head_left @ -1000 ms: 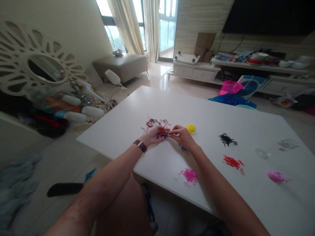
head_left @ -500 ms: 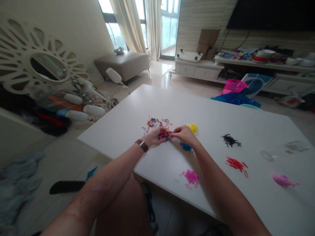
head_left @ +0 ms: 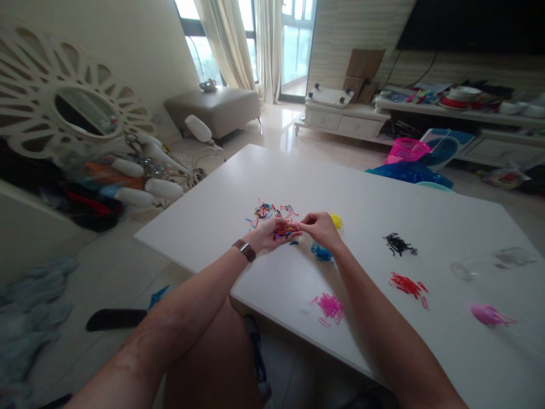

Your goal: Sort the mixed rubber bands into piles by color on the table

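Observation:
Palm up, my left hand (head_left: 269, 234) cups a small heap of mixed-colour rubber bands (head_left: 281, 229) just over the white table. My right hand (head_left: 318, 227) meets its fingertips, with thumb and forefinger pinched on what looks like a rubber band, mostly hidden by the fingers. Behind the left hand lies a loose mixed pile (head_left: 264, 210). A dark band (head_left: 293, 243) rests on the tabletop below the left fingers. Near the right hand are a blue pile (head_left: 321, 252) and a partly covered yellow pile (head_left: 336, 221).
Sorted pink bands (head_left: 330, 307), red bands (head_left: 406, 285) and black bands (head_left: 398, 243) lie on the white table (head_left: 272, 176). Farther right are a clear container (head_left: 489, 264) lying on its side and a pink object (head_left: 487, 313). A mirror (head_left: 87, 112) and lamp parts stand left.
My left fingers have straightened a little, showing more of the heap. The dark band now shows on the table below them. My right hand has risen slightly, still pinching.

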Action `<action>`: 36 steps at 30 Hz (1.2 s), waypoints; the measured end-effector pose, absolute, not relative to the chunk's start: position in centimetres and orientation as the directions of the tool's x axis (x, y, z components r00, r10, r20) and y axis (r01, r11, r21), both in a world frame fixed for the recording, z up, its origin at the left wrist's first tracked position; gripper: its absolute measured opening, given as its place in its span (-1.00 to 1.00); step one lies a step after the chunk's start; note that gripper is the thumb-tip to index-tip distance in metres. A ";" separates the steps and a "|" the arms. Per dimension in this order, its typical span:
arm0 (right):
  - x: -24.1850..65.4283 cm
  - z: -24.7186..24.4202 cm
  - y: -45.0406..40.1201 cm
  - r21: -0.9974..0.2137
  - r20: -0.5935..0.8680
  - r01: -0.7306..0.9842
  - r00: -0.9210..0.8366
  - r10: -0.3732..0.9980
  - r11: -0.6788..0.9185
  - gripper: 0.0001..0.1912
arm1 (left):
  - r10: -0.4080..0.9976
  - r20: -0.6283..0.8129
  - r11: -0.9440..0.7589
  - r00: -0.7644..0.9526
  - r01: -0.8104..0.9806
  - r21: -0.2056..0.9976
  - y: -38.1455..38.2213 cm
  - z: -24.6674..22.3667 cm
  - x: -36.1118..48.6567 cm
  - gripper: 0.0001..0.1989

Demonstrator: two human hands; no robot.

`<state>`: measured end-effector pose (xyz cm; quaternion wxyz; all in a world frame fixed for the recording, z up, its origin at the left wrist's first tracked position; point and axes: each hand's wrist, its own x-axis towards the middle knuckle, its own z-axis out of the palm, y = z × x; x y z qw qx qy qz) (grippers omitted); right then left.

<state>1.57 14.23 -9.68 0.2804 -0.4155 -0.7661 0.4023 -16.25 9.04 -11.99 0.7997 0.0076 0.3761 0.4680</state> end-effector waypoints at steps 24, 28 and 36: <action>12.9 -4.5 3.1 -0.602 -0.191 0.564 -0.789 0.583 0.565 -0.88 | 0.819 -0.570 0.437 0.065 -0.714 0.547 8.9 -10.3 -17.6 -0.67; 10.3 -4.8 6.4 -0.569 -0.082 0.539 -0.789 0.609 0.621 -0.91 | 0.829 -0.557 0.425 0.057 -0.711 0.560 8.9 -10.5 -17.7 -0.68; 2.5 -11.3 15.1 -0.460 0.123 0.587 -0.700 0.703 0.666 -0.81 | 0.836 -0.547 0.410 0.047 -0.716 0.565 8.6 -10.3 -17.3 -0.73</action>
